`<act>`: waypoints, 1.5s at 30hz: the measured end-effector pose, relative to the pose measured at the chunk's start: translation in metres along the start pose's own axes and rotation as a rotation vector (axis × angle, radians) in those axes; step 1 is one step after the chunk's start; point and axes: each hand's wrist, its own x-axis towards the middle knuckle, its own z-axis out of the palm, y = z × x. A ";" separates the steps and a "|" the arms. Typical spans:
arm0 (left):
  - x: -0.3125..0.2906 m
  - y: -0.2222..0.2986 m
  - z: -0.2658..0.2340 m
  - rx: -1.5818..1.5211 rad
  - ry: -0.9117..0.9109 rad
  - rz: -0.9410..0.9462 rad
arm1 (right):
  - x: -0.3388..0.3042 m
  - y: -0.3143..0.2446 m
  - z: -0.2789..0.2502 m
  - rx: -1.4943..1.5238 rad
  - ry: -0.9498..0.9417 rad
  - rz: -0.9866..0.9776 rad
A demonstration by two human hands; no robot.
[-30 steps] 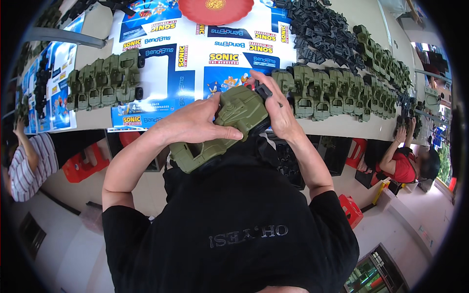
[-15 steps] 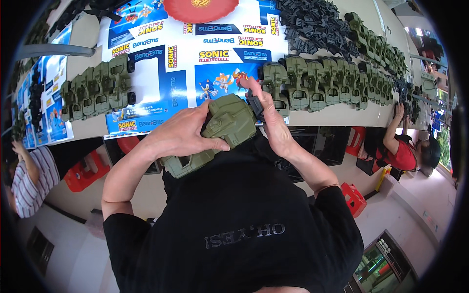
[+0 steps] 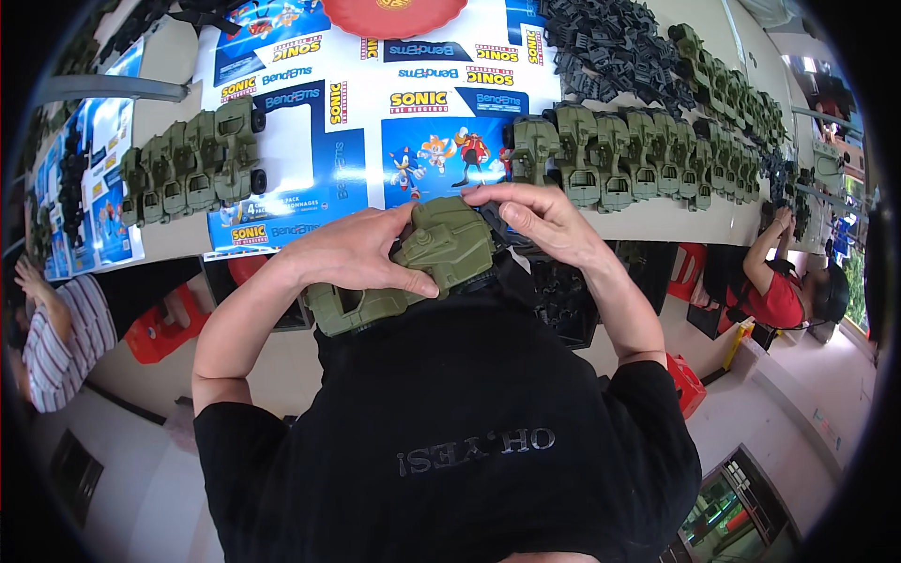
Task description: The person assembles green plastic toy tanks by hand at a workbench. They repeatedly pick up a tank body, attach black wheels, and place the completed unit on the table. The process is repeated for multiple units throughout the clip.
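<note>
An olive-green plastic toy military vehicle [image 3: 450, 246] is held at a tilt against the front of my black shirt, at the table's near edge. My left hand [image 3: 352, 251] grips it, thumb across its upper side and fingers behind it. At the vehicle's right end, my right hand [image 3: 549, 220] has its index finger on the end's top corner and its thumb bent beside it. A dark plastic part [image 3: 502, 225] sits between that hand and the vehicle's end, partly hidden by the fingers. How far it is seated cannot be seen.
Rows of green toy vehicles [image 3: 624, 155] stand at right, with a shorter row [image 3: 192, 164] at left. A heap of black parts [image 3: 610, 52] and a red plate [image 3: 394, 17] lie farther back on printed sheets [image 3: 361, 103]. Co-workers [image 3: 784, 291] flank me.
My right hand has turned over the vehicle's right end, bringing the black part against it. Its index finger, raised before, now lies on the corner. The left hand keeps its grip.
</note>
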 end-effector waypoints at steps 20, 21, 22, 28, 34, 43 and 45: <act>0.002 -0.005 0.003 0.009 0.041 -0.021 | 0.014 0.017 0.025 -0.058 0.143 -0.123; 0.002 -0.003 0.001 0.003 0.032 -0.016 | 0.016 0.023 0.027 0.133 0.132 -0.122; 0.001 -0.002 0.000 -0.007 0.028 -0.013 | 0.018 0.022 0.029 0.223 0.131 -0.106; 0.002 0.004 -0.001 0.048 -0.002 -0.079 | 0.022 0.010 0.040 0.575 0.150 -0.015; -0.003 0.012 0.005 0.193 0.025 -0.112 | 0.020 0.026 0.059 0.311 0.323 -0.194; 0.005 -0.016 0.004 -0.151 0.021 0.028 | 0.030 0.014 0.040 0.177 0.198 -0.016; 0.001 -0.011 0.004 -0.096 0.051 -0.012 | 0.032 0.012 0.035 0.205 0.096 0.012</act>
